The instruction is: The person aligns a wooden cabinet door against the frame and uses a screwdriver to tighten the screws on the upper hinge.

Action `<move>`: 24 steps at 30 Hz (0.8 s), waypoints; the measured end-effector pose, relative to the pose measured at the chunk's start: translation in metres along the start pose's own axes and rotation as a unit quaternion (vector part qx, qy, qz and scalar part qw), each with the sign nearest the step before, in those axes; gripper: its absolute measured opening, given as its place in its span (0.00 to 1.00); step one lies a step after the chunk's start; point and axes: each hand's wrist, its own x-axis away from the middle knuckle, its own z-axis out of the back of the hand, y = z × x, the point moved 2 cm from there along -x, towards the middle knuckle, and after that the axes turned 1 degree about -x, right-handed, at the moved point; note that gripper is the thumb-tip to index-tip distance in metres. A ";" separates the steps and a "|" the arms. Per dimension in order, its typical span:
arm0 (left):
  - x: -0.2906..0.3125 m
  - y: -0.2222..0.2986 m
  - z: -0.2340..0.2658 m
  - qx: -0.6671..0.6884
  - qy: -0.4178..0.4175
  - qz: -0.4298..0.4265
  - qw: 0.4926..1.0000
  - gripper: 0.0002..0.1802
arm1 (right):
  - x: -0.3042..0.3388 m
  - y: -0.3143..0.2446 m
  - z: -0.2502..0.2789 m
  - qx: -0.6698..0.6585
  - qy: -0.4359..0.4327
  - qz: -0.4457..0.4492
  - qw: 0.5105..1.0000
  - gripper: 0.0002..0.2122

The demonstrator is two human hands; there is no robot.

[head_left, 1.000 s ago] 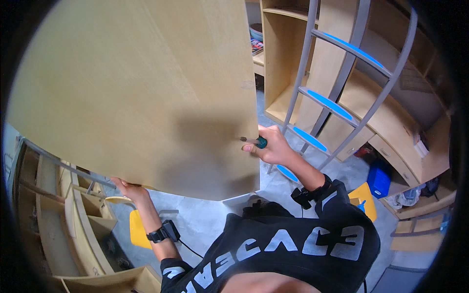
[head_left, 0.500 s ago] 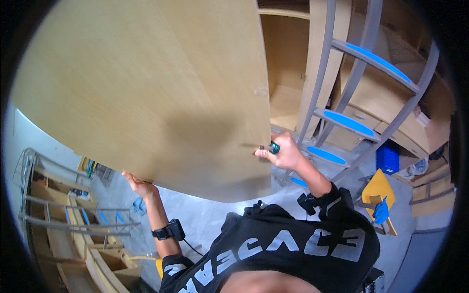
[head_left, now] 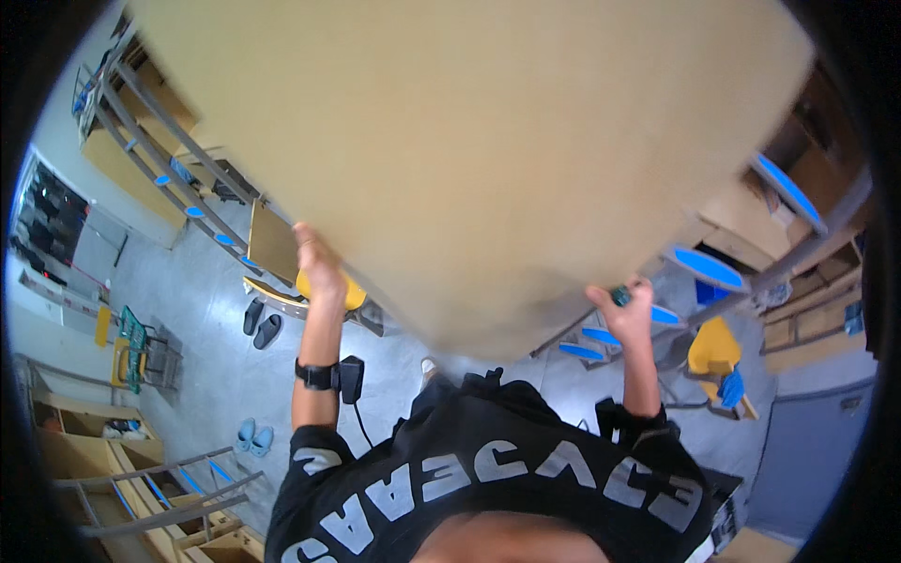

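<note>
A large pale wooden panel (head_left: 488, 169) fills the upper middle of the view, slightly blurred, its lower corner pointing toward my body. My left hand (head_left: 321, 267) grips its left edge, with part of the fingers hidden. At the opposite edge is my right hand (head_left: 631, 311), closed round the green handle of a screwdriver (head_left: 620, 296) and up against the panel. The screwdriver's shaft cannot be seen now. A black strap with a small box (head_left: 351, 379) sits on my left wrist.
A metal ladder with blue treads (head_left: 709, 266) stands close beyond my right hand. Yellow chairs (head_left: 715, 345) stand to the right and behind the panel's left edge. Dark slippers (head_left: 267, 330) and light blue slippers (head_left: 253, 437) lie on the grey floor. Bunk frames and desks line the sides.
The panel has swung rightward and now lies across both hands. My left hand has risen along its edge; my right hand has moved right with the screwdriver. The view has turned too.
</note>
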 end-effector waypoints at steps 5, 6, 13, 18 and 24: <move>-0.072 -0.046 -0.051 0.042 -0.086 0.071 0.993 0.25 | 0.012 -0.004 0.001 -0.014 0.132 -0.072 0.989 0.12; -0.083 -0.054 -0.065 0.057 -0.113 0.078 0.989 0.24 | 0.016 -0.002 0.004 -0.008 0.128 -0.095 0.987 0.13; -0.143 -0.116 -0.141 0.051 -0.288 0.147 0.945 0.34 | 0.033 -0.021 -0.014 0.018 0.247 -0.105 0.963 0.14; -0.164 -0.143 -0.194 0.067 -0.361 0.229 0.902 0.37 | 0.026 -0.010 -0.029 0.043 0.289 -0.090 0.952 0.15; -0.184 -0.180 -0.256 0.118 -0.431 0.256 0.857 0.34 | 0.029 0.030 -0.018 0.052 0.367 -0.180 0.911 0.16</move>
